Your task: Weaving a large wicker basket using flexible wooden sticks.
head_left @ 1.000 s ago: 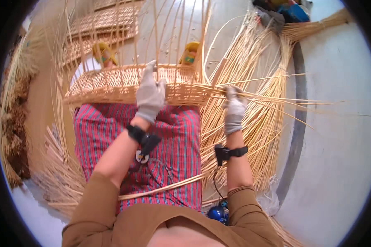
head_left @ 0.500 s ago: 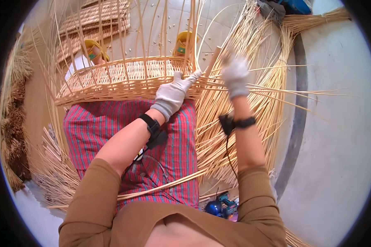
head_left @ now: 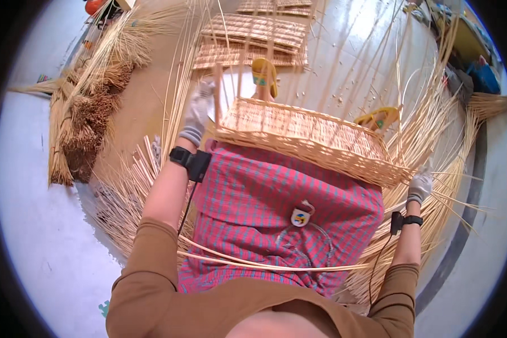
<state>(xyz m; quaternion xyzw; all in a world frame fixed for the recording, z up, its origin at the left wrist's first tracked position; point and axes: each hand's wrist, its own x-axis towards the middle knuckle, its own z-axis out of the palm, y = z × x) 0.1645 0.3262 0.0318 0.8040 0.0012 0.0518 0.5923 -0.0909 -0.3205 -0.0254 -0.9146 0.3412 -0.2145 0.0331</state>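
A shallow woven basket (head_left: 298, 132) with tall upright stakes lies beyond a red checked cloth (head_left: 287, 180) on my lap. My gloved left hand (head_left: 199, 110) is raised beside the basket's left end, near an upright stick (head_left: 218, 90); blur hides how its fingers are set. At the basket's right end, my gloved right hand (head_left: 421, 183) grips loose canes (head_left: 456, 200) that stick out sideways. A white tag with cord (head_left: 300, 218) rests on the cloth. Yellow sandals (head_left: 263, 76) show behind the basket.
Woven panels (head_left: 248, 39) lie stacked on the floor beyond. Bundles of cane (head_left: 96, 96) are piled at the left, and long loose canes (head_left: 450, 141) spread along the right. Dark bags and a blue item (head_left: 484, 79) sit at the back right.
My left hand has moved from the basket's right part to beyond its left end. My right hand has lowered to the canes. The view has swung left, so the basket appears farther right, slanted.
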